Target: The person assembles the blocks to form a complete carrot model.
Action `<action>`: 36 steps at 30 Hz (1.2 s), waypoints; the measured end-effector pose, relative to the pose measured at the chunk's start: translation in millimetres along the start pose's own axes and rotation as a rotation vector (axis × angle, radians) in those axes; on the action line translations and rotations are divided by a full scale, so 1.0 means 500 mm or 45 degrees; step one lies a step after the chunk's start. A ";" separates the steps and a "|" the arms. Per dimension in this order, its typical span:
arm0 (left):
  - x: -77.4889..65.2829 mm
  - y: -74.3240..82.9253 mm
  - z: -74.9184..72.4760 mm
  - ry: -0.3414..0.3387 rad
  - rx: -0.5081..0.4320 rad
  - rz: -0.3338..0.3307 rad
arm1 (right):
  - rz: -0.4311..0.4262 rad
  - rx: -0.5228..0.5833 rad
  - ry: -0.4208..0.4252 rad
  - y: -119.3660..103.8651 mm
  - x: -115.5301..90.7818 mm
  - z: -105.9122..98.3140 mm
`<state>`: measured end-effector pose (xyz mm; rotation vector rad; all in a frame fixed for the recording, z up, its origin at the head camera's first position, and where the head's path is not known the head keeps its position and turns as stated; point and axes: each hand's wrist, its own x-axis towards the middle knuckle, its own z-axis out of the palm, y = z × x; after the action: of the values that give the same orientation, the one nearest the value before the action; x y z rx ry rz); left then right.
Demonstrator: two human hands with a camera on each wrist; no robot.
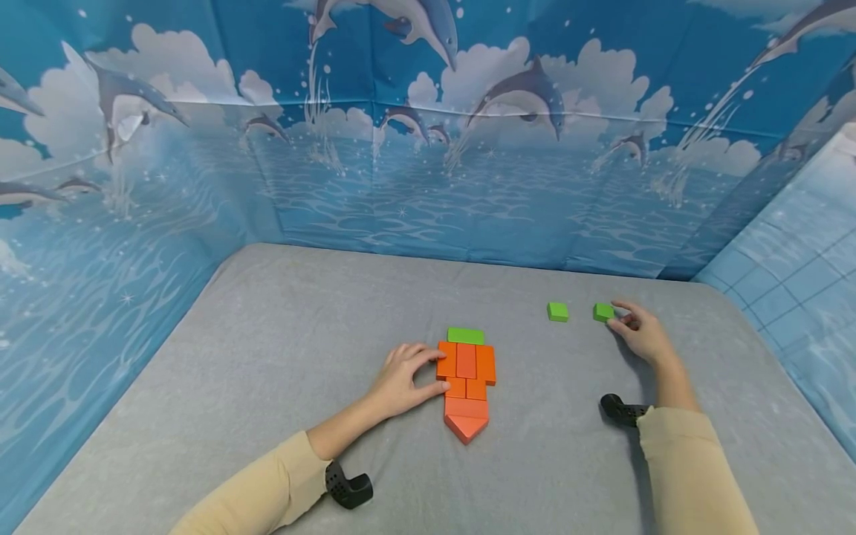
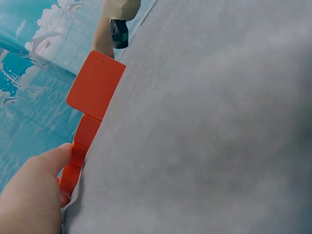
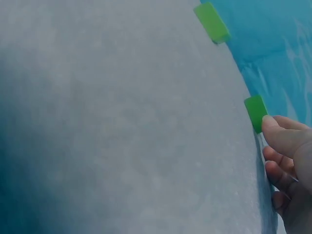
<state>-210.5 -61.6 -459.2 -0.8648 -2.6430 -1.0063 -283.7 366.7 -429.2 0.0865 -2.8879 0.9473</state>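
Note:
A flat figure of orange blocks lies on the grey surface, with a pointed red-orange block at its near end and a green rectangular block at its far end. My left hand touches the figure's left side, the thumb and forefinger spread apart along it. In the left wrist view the thumb lies against the orange pieces. Over to the right, my right hand pinches a small green block at its right edge between thumb and forefinger. The other fingers are bent beneath, in the right wrist view.
Another small green block lies just left of the pinched one. The grey surface ends at a blue dolphin-print curtain behind and at both sides. Black devices are worn at both wrists.

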 end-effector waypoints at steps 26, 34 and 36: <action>-0.001 0.000 0.002 -0.010 0.003 -0.015 | -0.112 0.099 0.129 -0.120 0.003 0.046; -0.001 -0.002 0.001 -0.006 0.012 -0.008 | -0.156 0.248 -0.039 -0.206 -0.003 0.099; 0.000 -0.003 0.000 -0.012 0.017 -0.013 | -0.153 0.260 -0.088 -0.226 -0.005 0.114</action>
<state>-211.2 -62.5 -460.1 -0.8560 -2.6612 -0.9886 -275.9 242.1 -408.9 0.3102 -2.7994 1.2352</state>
